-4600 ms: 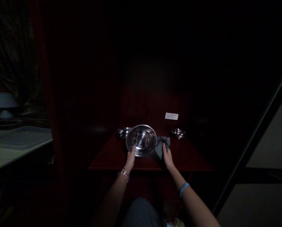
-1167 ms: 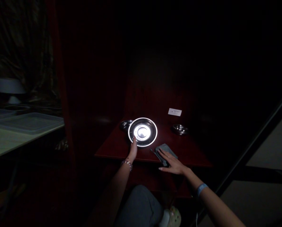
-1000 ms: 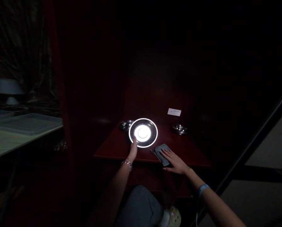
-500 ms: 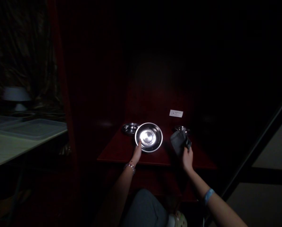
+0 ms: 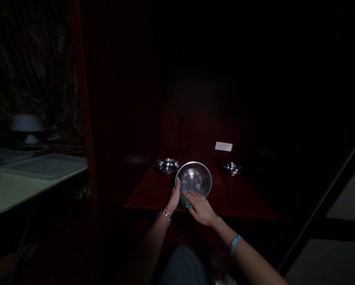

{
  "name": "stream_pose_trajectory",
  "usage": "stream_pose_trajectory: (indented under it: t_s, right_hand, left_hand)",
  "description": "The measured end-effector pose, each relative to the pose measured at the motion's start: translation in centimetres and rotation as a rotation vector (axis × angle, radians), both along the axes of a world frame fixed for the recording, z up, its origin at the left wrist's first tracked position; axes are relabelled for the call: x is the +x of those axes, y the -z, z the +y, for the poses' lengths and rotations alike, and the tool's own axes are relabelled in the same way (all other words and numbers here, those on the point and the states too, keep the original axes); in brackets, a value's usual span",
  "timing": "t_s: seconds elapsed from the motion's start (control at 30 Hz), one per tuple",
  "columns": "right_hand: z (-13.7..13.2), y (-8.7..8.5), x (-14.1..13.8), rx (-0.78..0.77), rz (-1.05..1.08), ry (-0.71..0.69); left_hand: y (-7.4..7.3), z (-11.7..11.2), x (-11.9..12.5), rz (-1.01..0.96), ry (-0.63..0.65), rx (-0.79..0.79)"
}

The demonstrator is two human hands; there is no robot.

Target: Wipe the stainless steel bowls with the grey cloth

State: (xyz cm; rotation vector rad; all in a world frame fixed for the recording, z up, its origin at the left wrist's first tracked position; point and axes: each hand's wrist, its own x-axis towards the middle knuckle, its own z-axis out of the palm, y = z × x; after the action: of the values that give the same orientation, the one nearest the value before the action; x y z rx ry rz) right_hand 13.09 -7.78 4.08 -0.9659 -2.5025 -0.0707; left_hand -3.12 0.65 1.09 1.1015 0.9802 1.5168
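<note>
A shiny steel bowl (image 5: 205,176) is tilted toward me above the dark red table. My left hand (image 5: 174,196) grips its left rim, thumb on the near side. With the fingers of my right hand (image 5: 200,206) I press a grey cloth (image 5: 189,188) against the lower inside of the bowl, and part of the cloth hangs over the near rim. Behind on the left sits a second steel bowl or dish (image 5: 167,166). Another steel dish (image 5: 231,168) stands at the back right.
The red table (image 5: 225,202) has a straight front edge close to my knee (image 5: 183,265). A white socket plate (image 5: 224,146) is on the back wall. To the left, past a red upright panel, a pale table (image 5: 23,190) carries clear plastic trays (image 5: 51,165) and a white lamp (image 5: 28,123).
My right hand has swung left with the cloth, from beside the bowl onto its inner surface. The right-hand dish is now uncovered. My left hand keeps hold of the bowl.
</note>
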Motion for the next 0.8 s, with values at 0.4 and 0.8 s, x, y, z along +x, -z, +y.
stream_pose_trajectory:
  t_s: [0.4, 0.8]
  right_hand:
    - [-0.2, -0.6, 4.4, 0.008, 0.321, 0.082]
    - [3.5, 2.7, 0.4, 0.150, 0.982, 0.578]
  left_hand:
    - [-0.9, -1.4, 0.4, -0.039, -0.041, -0.019]
    - [-1.3, -1.4, 0.4, -0.030, -0.049, -0.036]
